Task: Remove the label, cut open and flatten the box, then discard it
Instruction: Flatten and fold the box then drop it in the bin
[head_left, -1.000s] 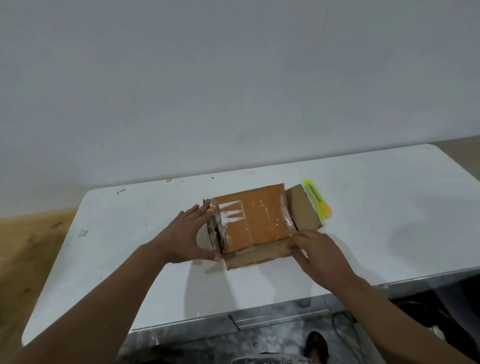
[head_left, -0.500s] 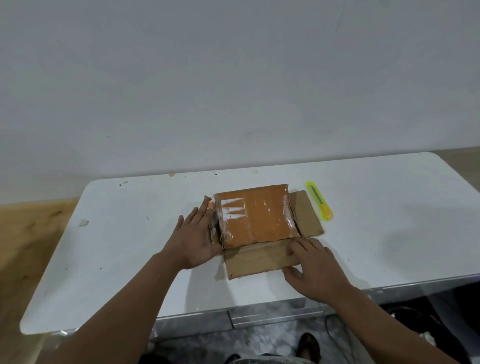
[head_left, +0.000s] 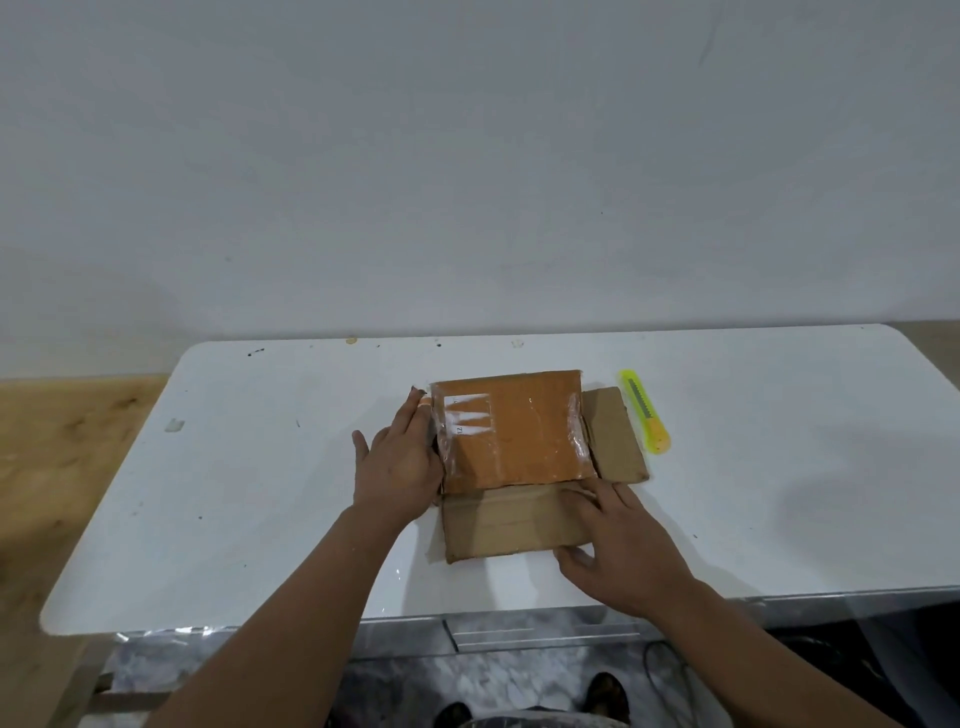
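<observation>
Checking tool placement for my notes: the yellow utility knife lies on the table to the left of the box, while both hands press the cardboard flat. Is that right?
Not quite. In the head view the yellow utility knife lies on the table to the right of the box, not the left. The left hand and right hand do press the cardboard flat.

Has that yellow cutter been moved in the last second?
No. The yellow cutter lies beside the box's right flap on the table, as before; only the camera shifted.

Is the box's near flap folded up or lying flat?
Flat: the near flap lies spread on the table under the right hand.
</observation>
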